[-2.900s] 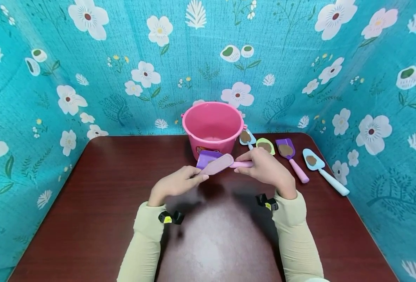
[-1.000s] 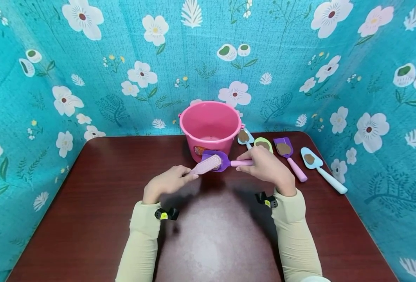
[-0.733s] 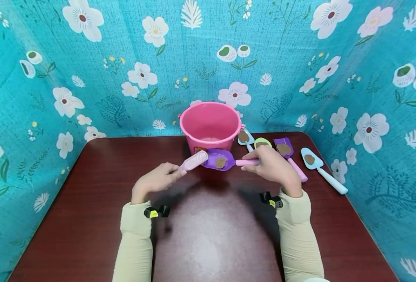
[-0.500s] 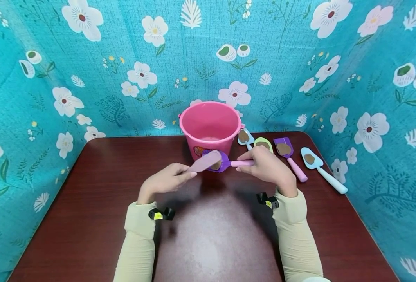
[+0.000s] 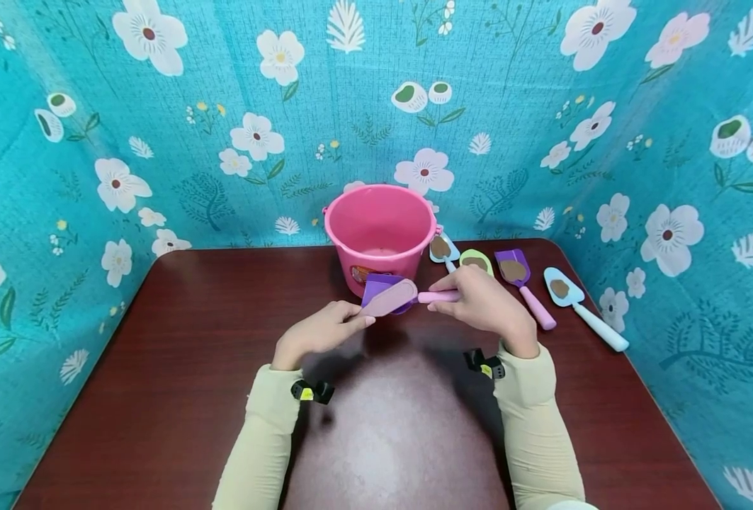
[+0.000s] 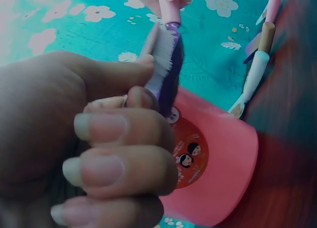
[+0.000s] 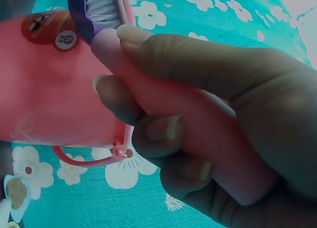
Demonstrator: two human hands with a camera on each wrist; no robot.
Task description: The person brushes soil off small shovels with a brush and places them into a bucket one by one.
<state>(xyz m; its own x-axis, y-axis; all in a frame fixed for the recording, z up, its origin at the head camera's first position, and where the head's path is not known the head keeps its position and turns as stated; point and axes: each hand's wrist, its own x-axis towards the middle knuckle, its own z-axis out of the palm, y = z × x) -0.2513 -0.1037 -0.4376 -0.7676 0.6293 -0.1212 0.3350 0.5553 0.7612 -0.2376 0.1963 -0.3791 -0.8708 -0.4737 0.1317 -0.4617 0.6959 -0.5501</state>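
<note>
In the head view my left hand (image 5: 320, 331) grips a pale pink brush (image 5: 390, 298) that lies across the scoop of a purple shovel (image 5: 376, 285). White bristles (image 6: 163, 57) press against the purple blade in the left wrist view. My right hand (image 5: 487, 304) holds the shovel by its pink handle (image 5: 438, 296), fingers curled round it in the right wrist view, where the handle (image 7: 188, 119) fills the palm. The brush hides most of the scoop's inside. Both tools are held up just in front of a pink bucket (image 5: 382, 227).
Right of the bucket lie several tools with brown patches: a small blue one (image 5: 441, 248), a green one (image 5: 478, 259), a purple shovel with pink handle (image 5: 513, 268) and a light blue trowel (image 5: 596, 327). A flowered teal cloth (image 5: 191, 142) stands behind the dark red table (image 5: 178, 368).
My left hand with the brush has swept left off the scoop, then back right across it to near the handle. My right hand shifted right briefly and returned.
</note>
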